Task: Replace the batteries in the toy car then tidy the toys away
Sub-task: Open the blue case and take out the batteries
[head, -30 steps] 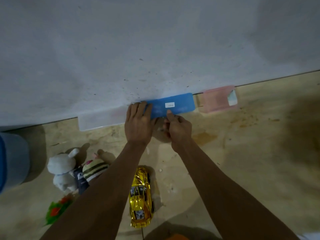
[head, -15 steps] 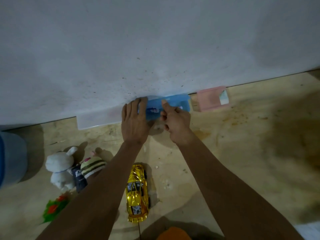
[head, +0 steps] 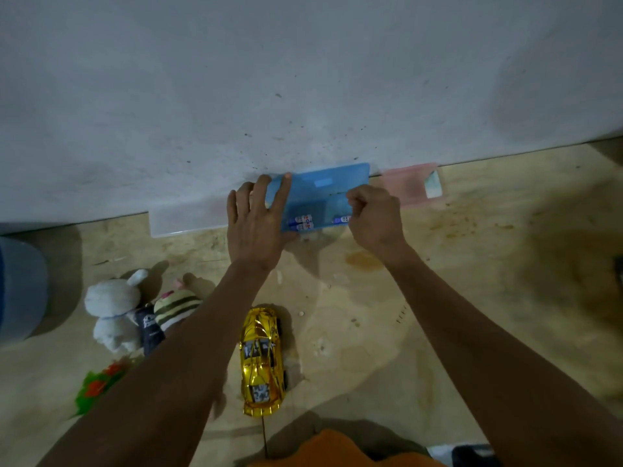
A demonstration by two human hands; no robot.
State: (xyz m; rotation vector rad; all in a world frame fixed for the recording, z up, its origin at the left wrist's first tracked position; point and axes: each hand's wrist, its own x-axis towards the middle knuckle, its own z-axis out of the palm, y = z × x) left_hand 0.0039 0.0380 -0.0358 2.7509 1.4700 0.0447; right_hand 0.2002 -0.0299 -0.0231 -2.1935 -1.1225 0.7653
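Raised since before, the blue lid exposes batteries in the box; right hand pinches its edge, left hand lies flat, fingers straight, on the box.

box lid: translucent blue, pale label patch
batteries: blue and white, red lettering
toy car: shiny gold-yellow, dark windows
rabbit plush: white
striped plush: cream with dark olive bands
pink box: translucent pink
wall: grey-white, dark specks
floor: tan, brown stains
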